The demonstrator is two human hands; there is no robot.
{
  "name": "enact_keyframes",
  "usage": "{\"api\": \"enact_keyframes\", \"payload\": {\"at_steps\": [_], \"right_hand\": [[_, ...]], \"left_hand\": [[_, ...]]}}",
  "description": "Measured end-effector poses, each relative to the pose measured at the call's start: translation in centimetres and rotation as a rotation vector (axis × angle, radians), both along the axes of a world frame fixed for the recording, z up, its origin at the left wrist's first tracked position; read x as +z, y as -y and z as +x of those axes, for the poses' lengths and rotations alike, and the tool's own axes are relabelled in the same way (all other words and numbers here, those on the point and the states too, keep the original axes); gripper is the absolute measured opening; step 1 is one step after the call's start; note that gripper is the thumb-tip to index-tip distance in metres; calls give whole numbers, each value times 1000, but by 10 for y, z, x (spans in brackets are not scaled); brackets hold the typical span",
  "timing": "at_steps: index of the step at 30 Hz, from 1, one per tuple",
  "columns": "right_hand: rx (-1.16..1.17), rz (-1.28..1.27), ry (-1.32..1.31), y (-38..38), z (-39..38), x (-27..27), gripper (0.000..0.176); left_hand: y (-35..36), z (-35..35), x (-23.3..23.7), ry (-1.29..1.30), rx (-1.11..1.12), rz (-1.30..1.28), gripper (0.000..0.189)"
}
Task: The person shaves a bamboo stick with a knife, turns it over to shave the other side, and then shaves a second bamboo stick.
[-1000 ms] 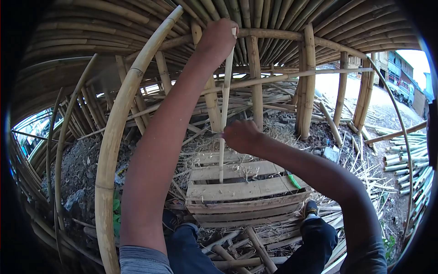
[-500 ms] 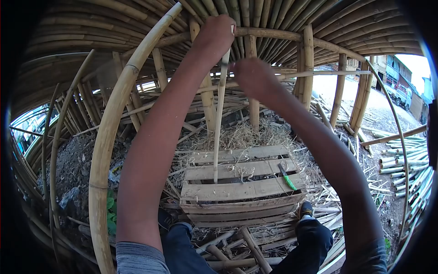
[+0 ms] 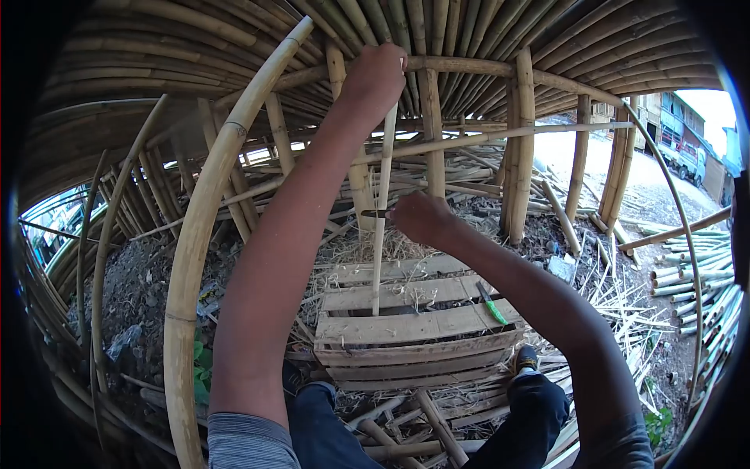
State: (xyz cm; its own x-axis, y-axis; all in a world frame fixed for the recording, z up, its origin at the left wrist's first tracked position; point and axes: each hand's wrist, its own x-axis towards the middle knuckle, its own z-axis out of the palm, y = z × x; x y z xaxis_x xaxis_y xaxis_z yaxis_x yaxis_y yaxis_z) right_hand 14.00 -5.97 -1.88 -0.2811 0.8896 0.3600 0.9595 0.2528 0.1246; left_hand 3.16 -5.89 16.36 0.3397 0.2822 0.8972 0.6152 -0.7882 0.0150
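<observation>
A pale bamboo strip (image 3: 381,254) stands nearly upright, its lower end on a slatted wooden crate (image 3: 422,324). My left hand (image 3: 376,74) is closed round the strip's upper end. Lower down, my right hand (image 3: 422,219) grips a knife, whose dark blade (image 3: 376,213) crosses the strip at about mid-height. The knife's handle is mostly hidden in my fingers. A second knife with a green handle (image 3: 494,313) lies on the right part of the crate top.
A thick curved bamboo pole (image 3: 184,301) rises on the left. Bamboo posts (image 3: 521,148) and a horizontal pole (image 3: 469,141) stand ahead under a bamboo roof. Shavings and offcuts surround the crate. Cut bamboo poles (image 3: 707,273) are piled at the right, with a truck (image 3: 683,162) beyond.
My right hand has moved down along the strip with the knife, from near my left hand to about mid-height. My left hand still holds the top, slightly lower in view.
</observation>
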Motion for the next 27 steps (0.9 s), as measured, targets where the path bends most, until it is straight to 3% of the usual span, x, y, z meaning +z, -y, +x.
{"api": "enact_keyframes", "payload": {"at_steps": [3,6,8,11,14,15,16,19,21,24,25,27], "right_hand": [[-4,108,76,27,-7,23,37],[21,250,-41,42,-15,54,39],[-29,459,-252,44,-13,79,41],[-80,390,-387,34,-10,59,39],[-50,-54,-71,-13,-22,-93,27],[-110,-174,-187,-5,-33,-134,24],[-76,-133,-166,-16,-34,-177,24],[-68,-256,-269,-8,-34,-162,25],[-46,-78,-150,-8,-27,-136,27],[-36,219,-315,-3,-19,-48,36],[-15,371,-333,-6,-16,-36,39],[-33,375,-363,-3,-22,-37,38]], "left_hand": [[2,-3,3,6,-69,-134,17],[-7,-4,0,-39,19,-98,17],[-20,-6,-9,4,43,119,16],[-12,-9,-10,57,-22,-43,16],[-3,-9,-10,62,-62,-125,17],[-5,-8,-14,55,-65,-131,17],[-7,-7,-14,42,-42,-64,17],[-10,-14,-10,68,-41,19,18],[-11,-20,-11,88,-68,20,18],[-12,-22,-12,88,-86,-112,20],[-12,-22,-13,83,-73,-61,21],[-11,-19,-15,70,-61,-16,23]]}}
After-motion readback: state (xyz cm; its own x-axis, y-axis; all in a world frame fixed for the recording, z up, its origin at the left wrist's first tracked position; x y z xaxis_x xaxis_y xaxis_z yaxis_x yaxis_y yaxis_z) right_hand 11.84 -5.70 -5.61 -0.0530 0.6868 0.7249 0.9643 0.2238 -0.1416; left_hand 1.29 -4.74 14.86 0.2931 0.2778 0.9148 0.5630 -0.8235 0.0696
